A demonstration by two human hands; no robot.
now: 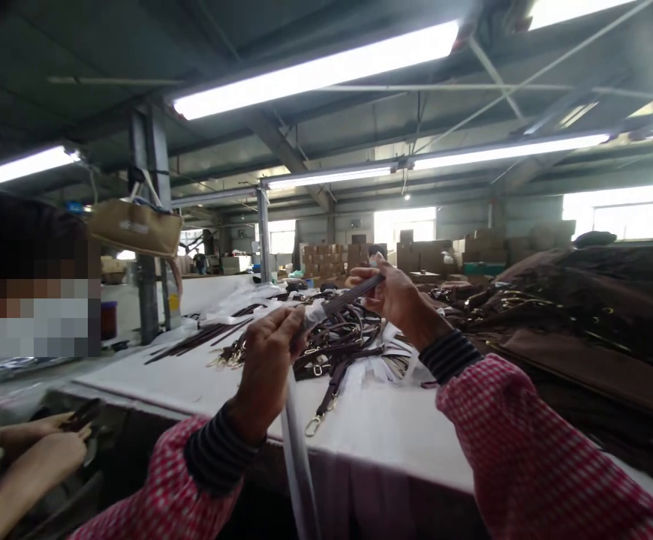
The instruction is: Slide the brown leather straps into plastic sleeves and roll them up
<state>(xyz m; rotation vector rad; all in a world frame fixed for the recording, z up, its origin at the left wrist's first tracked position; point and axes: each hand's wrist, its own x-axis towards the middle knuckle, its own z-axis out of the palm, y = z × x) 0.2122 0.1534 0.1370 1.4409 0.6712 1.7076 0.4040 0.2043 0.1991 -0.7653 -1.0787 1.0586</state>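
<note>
My left hand [267, 360] is closed around a dark strap [353, 295] at the spot where clear plastic film wraps it. From below that hand, a long plastic-covered length [298, 457] hangs past the table's front edge. Higher and to the right, my right hand [398, 296] pinches the bare upper part of the strap between thumb and fingers. Beneath both hands lies a heap of dark brown straps [354, 330] with gold-coloured metal clips. One clip [313, 426] lies near the front edge of the white table [383, 435].
Brown fabric bags [602, 367] are heaped on the right. At the left, a co-worker's hands [50, 442] hold a dark item. A tan bag [138, 225] hangs from a metal post [149, 300]. Cardboard boxes [326, 261] stand stacked at the back.
</note>
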